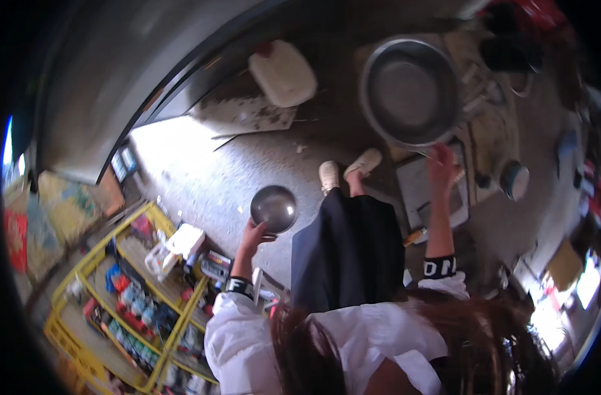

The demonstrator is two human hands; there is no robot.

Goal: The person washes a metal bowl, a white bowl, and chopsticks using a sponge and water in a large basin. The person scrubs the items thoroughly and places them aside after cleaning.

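In my left hand [255,234] is a round, shiny metal bowl [274,209], gripped by its near rim and held out over the floor. My right hand [442,166] reaches forward to the near rim of a large, wide metal basin [371,108]. Motion smears its fingers, so whether they grip the rim or only come close to it does not show. Below the basin and beside my right hand lies a flat grey tray or board [415,178]. An orange-handled tool [415,237] rests near its lower corner.
A white plastic jug [282,74] with a red cap stands ahead on the floor near a stained board [247,117]. To the left, a yellow metal rack [83,266] holds several bottles and cans. A small can [514,180] sits at right, and a dark panel [109,72] fills the upper left.
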